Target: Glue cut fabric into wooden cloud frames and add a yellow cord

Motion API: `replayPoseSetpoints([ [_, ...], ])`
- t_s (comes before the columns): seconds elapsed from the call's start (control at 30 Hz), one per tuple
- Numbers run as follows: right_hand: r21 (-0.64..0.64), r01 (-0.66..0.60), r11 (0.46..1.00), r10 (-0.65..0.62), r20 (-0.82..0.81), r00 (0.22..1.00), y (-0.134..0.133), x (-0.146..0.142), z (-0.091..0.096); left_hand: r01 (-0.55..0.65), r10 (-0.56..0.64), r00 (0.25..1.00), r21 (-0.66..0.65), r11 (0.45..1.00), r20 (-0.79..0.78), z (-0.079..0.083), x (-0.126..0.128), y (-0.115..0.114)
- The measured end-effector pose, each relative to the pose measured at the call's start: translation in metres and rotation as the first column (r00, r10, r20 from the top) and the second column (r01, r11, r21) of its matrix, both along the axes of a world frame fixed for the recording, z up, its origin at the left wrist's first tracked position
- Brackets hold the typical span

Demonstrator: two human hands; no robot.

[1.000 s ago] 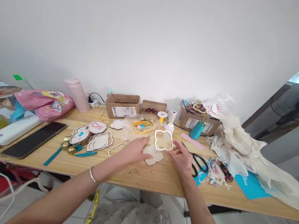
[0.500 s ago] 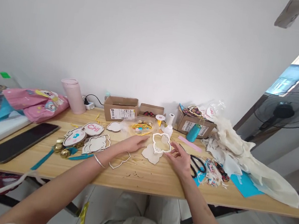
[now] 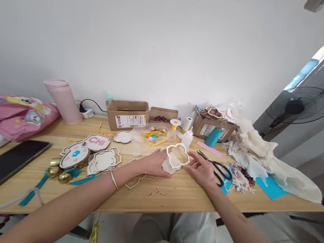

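A pale, flower-outlined frame [image 3: 186, 164] with a wide cut-out centre is pinched at its right edge between the fingers of my right hand [image 3: 203, 170]. Below and left of it is a plain flower-shaped piece [image 3: 168, 166], seen partly through the opening. My left hand [image 3: 157, 162] is closed around the left side of this piece, thumb in front and fingers behind. Its left edge is hidden by that hand. Another thin outline frame [image 3: 136, 183] lies flat on the table by my left wrist. Black-handled scissors [image 3: 221, 173] lie just right of my right hand.
Layered plaques, one lettered CHI [image 3: 96, 142], and brass bells [image 3: 64, 177] lie at left near a phone [image 3: 5, 165]. Behind stand a cardboard box [image 3: 127, 117], a small white bottle [image 3: 187, 139] and a teal thread cone [image 3: 213, 137]. Cream cloth [image 3: 276, 171] covers the right side.
My left hand has come down and toward me from above the table onto the plain flower piece, which is lifted closer to the frame. My right hand still holds the frame. The view has shifted.
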State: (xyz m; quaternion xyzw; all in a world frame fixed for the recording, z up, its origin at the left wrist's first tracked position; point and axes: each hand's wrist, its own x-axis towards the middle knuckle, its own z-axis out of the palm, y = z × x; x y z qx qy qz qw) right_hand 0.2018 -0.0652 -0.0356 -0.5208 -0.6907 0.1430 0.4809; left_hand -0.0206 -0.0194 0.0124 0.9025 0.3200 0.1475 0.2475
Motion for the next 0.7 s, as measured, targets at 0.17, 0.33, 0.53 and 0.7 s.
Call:
replayPoseSetpoints([
  [0.17, -0.066, -0.173, 0.983, 0.173, -0.007, 0.985, 0.014, -0.002, 0.017, -0.081, 0.078, 0.997, -0.109, 0.991, -0.026, 0.008, -0.024, 0.006],
  [0.33, -0.151, -0.26, 0.954, 0.285, 0.176, 0.942, 0.031, 0.002, 0.024, -0.137, 0.124, 0.988, -0.158, 0.978, -0.094, -0.003, -0.034, 0.008],
  [0.53, -0.175, -0.275, 0.945, 0.312, 0.237, 0.92, 0.028, 0.001, 0.012, -0.084, 0.075, 0.99, -0.065, 0.994, -0.12, -0.016, -0.031, 0.013],
  [0.7, -0.191, -0.274, 0.943, 0.322, 0.307, 0.896, 0.026, 0.0, 0.016, -0.112, 0.104, 0.982, -0.044, 0.993, -0.161, -0.018, -0.028, 0.015],
])
